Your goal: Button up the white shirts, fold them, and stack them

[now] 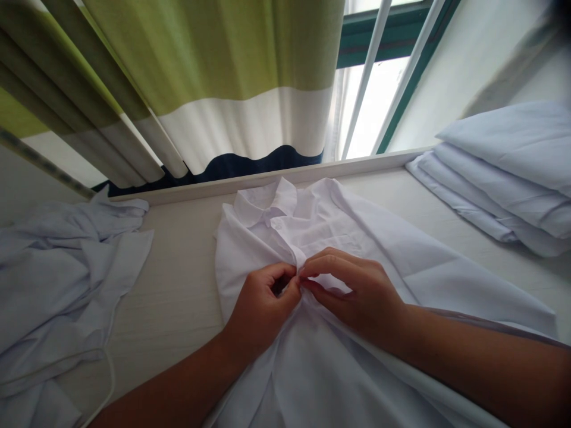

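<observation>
A white collared shirt point(388, 267) lies front-up on a pale table point(178, 285), its collar toward the window. My left hand point(263, 309) pinches the left edge of the shirt's front placket below the collar. My right hand point(357, 291) pinches the facing edge, fingertips of both hands meeting at the middle of the shirt's chest. Any button between the fingers is hidden.
A crumpled heap of white shirts point(57, 297) lies at the left. A stack of folded white shirts point(508, 172) sits at the far right. A green, white and navy curtain point(214, 89) hangs behind the table, beside a barred window point(379, 89).
</observation>
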The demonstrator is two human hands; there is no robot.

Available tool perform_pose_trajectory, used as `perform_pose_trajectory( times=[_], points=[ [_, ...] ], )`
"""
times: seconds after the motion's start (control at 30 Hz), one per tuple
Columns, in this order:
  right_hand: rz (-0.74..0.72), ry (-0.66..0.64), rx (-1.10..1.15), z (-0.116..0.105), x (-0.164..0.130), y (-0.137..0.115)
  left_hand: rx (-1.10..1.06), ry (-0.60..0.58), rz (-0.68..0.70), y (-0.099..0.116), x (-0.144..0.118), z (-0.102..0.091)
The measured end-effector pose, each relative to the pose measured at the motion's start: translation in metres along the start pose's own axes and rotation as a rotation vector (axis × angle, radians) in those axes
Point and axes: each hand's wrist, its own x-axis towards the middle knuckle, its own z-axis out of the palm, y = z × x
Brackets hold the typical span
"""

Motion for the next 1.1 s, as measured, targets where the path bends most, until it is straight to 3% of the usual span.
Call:
perform_pose_trajectory(
  times=[0.7, 1.1],
  points=[
    [0.004, -0.012, -0.018, 0.0012, 0.0004, -0.0002, 0.024, 0.009, -0.023, 0.0016, -0.0017, 0.0004],
    [0.170, -0.021, 0.016, 0.0019, 0.0022, 0.0019, 0.052, 0.028, 0.015, 0.0023, -0.0035, 0.0016]
  ],
)
